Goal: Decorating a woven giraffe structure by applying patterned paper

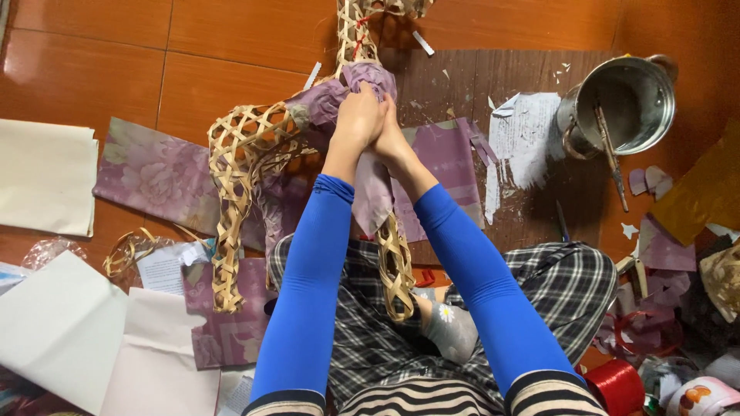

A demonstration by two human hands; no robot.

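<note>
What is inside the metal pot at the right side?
In the metal pot a thin stick leans, its end over the rim. The bottom looks greyish; what the stick's inner end carries cannot be told.

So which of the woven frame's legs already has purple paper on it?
The middle leg, hanging below both hands, is wrapped in purple paper; the left leg and lower leg show bare lattice.

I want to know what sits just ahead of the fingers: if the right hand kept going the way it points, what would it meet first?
The right hand points up-frame and already presses the purple paper on the woven bamboo frame. Beyond that, probably the frame's bare lattice neck, though depth is unclear.
</note>
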